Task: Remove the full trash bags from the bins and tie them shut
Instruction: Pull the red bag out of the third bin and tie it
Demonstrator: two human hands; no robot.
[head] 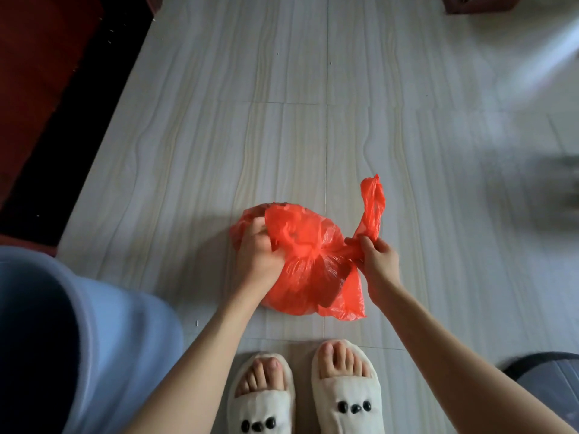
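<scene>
A full red plastic trash bag point(305, 277) sits on the pale tiled floor just in front of my feet. Its top is gathered and twisted into a knot near the middle. My left hand point(258, 249) grips the bag's left handle loop, fingers curled into the plastic. My right hand point(377, 256) pinches the other handle strip, whose loose end point(372, 205) stands up above my fingers. No bin holds the bag.
My feet in white open-toed slippers point(305, 396) stand close behind the bag. Dark red furniture point(47, 89) runs along the left. A grey rounded object point(548, 374) sits at the lower right, and a brown object point(479, 3) at the top right.
</scene>
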